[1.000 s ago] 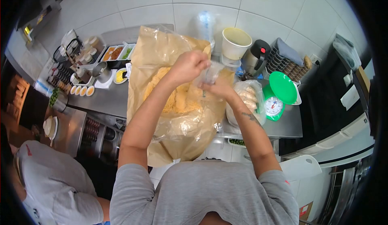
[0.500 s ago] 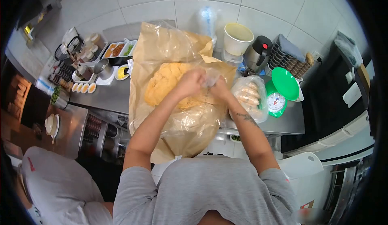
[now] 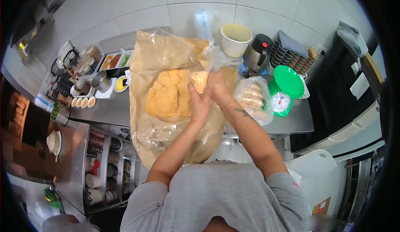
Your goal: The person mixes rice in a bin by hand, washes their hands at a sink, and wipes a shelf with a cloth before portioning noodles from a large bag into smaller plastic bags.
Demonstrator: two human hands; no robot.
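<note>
Yellow noodles, pressed into a block-like mass, lie on brown paper lined with clear plastic. To the right of this mass, a smaller clump of noodles is held up in what looks like a thin clear plastic bag. My left hand grips the clump from below and the left, thumb and fingers around it. My right hand is closed on the bag at the clump's right side; its fingertips are partly hidden. The brown paper spreads beneath both hands.
To the right are a bag of filled noodle portions, a green dial scale, a thermos jug and a pale bucket. Trays of toppings and small cups stand left. A co-worker's grey sleeve shows bottom left.
My hands have come together around a clump of noodles, with the bag now upright. The noodle mass is more exposed. The co-worker at left has moved mostly out of view.
</note>
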